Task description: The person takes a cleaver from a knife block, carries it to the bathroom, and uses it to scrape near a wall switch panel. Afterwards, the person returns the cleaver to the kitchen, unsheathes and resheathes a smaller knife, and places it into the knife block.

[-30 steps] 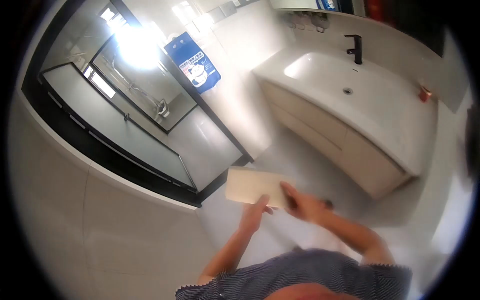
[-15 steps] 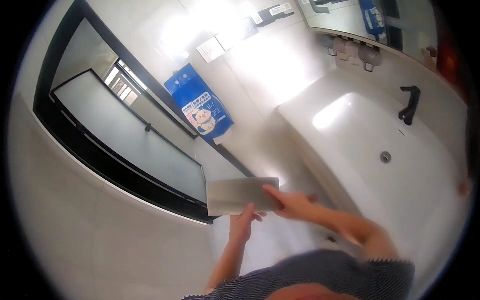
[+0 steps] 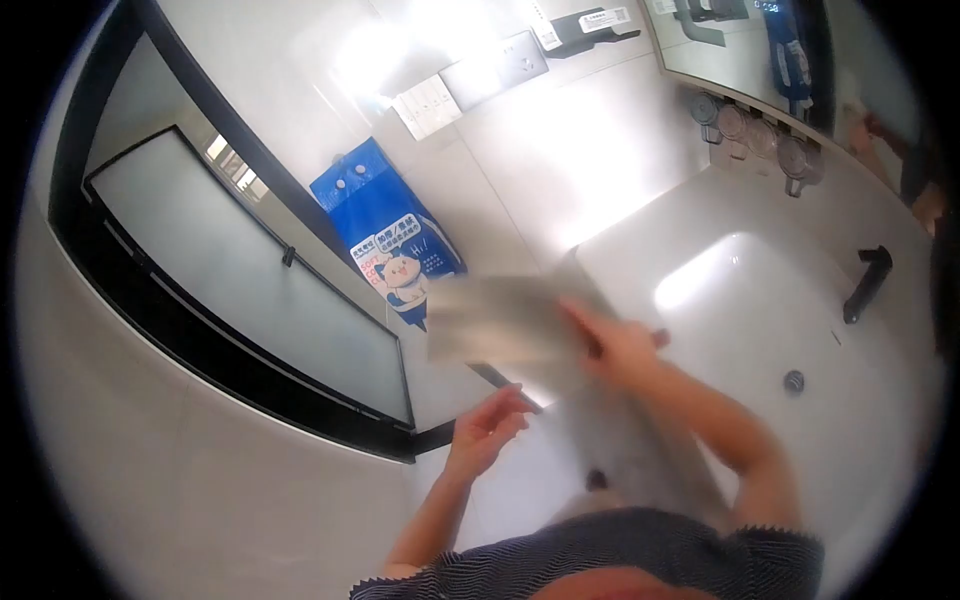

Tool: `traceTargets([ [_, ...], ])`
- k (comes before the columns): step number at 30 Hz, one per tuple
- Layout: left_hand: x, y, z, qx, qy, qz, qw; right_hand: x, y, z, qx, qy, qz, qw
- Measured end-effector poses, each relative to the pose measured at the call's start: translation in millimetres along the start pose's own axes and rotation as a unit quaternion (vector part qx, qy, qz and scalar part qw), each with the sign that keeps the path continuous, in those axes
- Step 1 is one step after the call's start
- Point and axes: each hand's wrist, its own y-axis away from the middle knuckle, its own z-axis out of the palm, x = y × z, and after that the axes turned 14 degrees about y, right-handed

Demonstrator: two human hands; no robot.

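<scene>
The person's right hand (image 3: 625, 350) is wrapped around one end of a flat, pale grey, rectangular slab (image 3: 495, 320), with the index finger stretched along its near face. The right arm reaches up from the lower right, bent at the elbow. The slab extends from this grip toward the left, its long edges nearly level across the view. Blur softens its surface; it may be a broad metal cleaver, with a reddish-brown handle end (image 3: 660, 338) showing past the fist.

The left hand (image 3: 485, 432) is just below the slab and apart from it. Its fingers are half spread and loosely curled, with nothing in their hold, and its forearm rises from the bottom of the view. Both arms emerge from a dark, finely striped shirt (image 3: 640, 540).

Behind the slab, and partly covered by it, a bright blue plastic packet (image 3: 370, 200) printed with a white cartoon cat hangs against the pale wall. To the right is a smooth white washbasin (image 3: 690, 370) with a matte black tap (image 3: 867, 282) and a round metal drain (image 3: 793, 382). Clear cups (image 3: 765, 138) hang above the basin, beneath a mirror (image 3: 715, 50). On the left stands a black-framed frosted glass panel (image 3: 250, 270).
</scene>
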Motion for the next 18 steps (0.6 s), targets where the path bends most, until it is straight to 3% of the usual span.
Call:
traceTargets([
  [3, 30, -39, -20, -0.018, -0.171, 0.064, 0.983, 21, -54, 0, 0.123, -0.017, -0.017, 0.992],
  [4, 44, -54, -26, -0.030, -0.261, 0.107, 0.959, 22, -73, 0, 0.170, -0.002, -0.018, 0.985],
  [7, 77, -97, -36, -0.034, -0.364, 0.203, 0.908, 31, -121, -2, 0.259, 0.023, -0.023, 0.965],
  [8, 88, -114, -39, -0.053, -0.444, 0.270, 0.852, 32, -133, -7, 0.252, 0.029, -0.010, 0.967],
  [11, 122, -162, -31, -0.075, -0.509, 0.382, 0.767, 48, -174, -19, 0.266, 0.057, -0.024, 0.962],
  [18, 176, -237, -9, -0.039, -0.599, 0.512, 0.615, 83, -241, -92, 0.282, 0.155, -0.080, 0.943],
])
